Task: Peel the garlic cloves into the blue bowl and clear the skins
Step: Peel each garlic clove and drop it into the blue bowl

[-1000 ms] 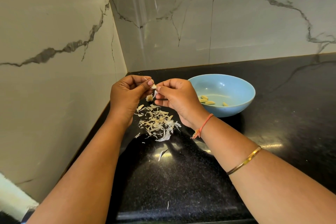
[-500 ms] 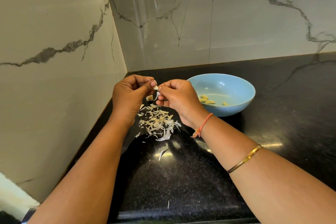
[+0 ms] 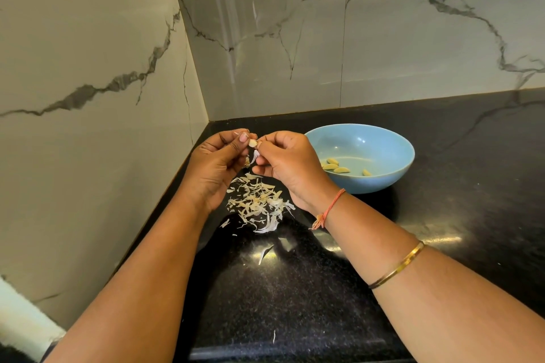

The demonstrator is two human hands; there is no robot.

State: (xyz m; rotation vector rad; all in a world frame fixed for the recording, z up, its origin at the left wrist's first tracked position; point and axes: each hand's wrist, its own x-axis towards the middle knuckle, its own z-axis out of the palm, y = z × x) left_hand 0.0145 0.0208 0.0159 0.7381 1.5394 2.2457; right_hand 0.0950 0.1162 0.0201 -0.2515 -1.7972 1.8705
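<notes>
Garlic clove [image 3: 252, 143], small, pale, mostly hidden, is pinched between left hand [image 3: 216, 165] and right hand [image 3: 287, 166], over papery skin flakes [image 3: 259, 205] on speckled black worktop [image 3: 295, 303]. Peeled cloves [image 3: 341, 170] lie in the glossy blue bowl [image 3: 383, 183].

A half-skinned clove [image 3: 252, 143] is pinched in fingers [image 3: 243, 138]; papery skins [image 3: 259, 204] lie heaped on the bench [image 3: 295, 303] below. Four peeled cloves [image 3: 341, 170] lie in the blue bowl [image 3: 380, 181].

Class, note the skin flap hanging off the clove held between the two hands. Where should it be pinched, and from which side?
Probably best to pinch the free lower end of the skin flap, coming from below with the right hand: it dangles under the clove, which the left hand holds steady.
</notes>
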